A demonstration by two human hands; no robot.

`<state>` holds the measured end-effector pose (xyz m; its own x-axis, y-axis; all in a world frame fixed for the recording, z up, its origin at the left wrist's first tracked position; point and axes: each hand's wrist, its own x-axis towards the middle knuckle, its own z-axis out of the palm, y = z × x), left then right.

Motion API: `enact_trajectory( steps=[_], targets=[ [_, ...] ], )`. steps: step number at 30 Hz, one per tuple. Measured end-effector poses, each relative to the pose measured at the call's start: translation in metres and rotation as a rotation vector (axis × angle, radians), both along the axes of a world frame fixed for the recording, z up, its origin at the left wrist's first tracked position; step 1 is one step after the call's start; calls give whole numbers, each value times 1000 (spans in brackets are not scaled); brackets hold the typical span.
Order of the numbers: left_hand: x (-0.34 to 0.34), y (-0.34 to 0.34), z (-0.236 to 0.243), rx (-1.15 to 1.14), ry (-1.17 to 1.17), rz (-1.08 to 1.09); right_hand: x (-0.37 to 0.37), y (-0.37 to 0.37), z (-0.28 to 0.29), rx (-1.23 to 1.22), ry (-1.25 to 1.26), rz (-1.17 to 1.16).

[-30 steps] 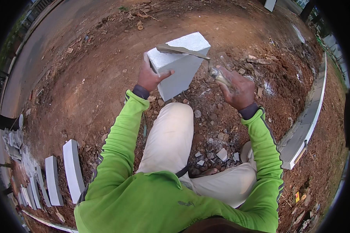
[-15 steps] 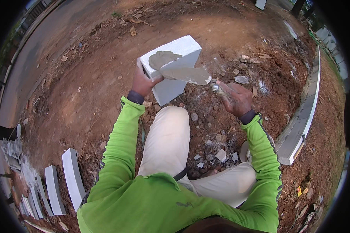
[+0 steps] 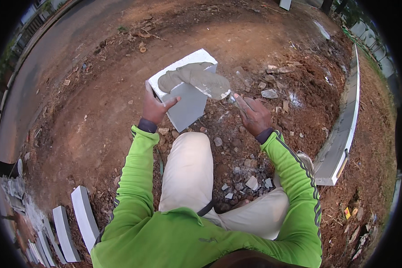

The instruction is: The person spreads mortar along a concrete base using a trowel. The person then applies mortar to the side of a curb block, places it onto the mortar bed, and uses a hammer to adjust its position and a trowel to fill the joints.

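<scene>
A pale concrete block [image 3: 186, 106] stands tilted in front of my knee, its rough white end facing up. My left hand [image 3: 155, 106] grips its left edge, with the thumb across the near face. Wet grey mortar [image 3: 172, 78] lies on the block's upper end. My right hand [image 3: 256, 117] is closed round the handle of a trowel [image 3: 215, 85], to the right of the block. The trowel's mortar-smeared blade lies over the upper end, against the mortar. Most of the handle is hidden by my fingers.
A curved row of kerb blocks [image 3: 339, 134] runs along the right. Several loose pale blocks [image 3: 84, 215] lie at lower left, near a dark trunk-like object [image 3: 2, 166]. Stone rubble [image 3: 252, 182] is scattered by my legs, and a paved road [image 3: 53, 56] passes at far left.
The trowel blade has moved further over the block's upper end, and the mortar there is spread wider. The block and both hands appear slightly lower and further left in view.
</scene>
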<state>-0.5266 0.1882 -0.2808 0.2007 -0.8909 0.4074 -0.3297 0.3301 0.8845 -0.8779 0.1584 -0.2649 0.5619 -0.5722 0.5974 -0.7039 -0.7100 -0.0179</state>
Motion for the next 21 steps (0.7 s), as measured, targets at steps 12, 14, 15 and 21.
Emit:
enact_trajectory(
  steps=[12,14,15,21],
  targets=[
    [5,-2,-6,1,-59,42,30,-5,30,149,-196,-88],
    [5,-2,-4,-3,-90,59,30,-3,10,125,-116,-100],
    [5,-3,-4,-11,-113,72,28,-1,0,114,-76,-106],
    [7,0,-1,0,-34,59,-14,37,16,204,-120,-30]
  ],
)
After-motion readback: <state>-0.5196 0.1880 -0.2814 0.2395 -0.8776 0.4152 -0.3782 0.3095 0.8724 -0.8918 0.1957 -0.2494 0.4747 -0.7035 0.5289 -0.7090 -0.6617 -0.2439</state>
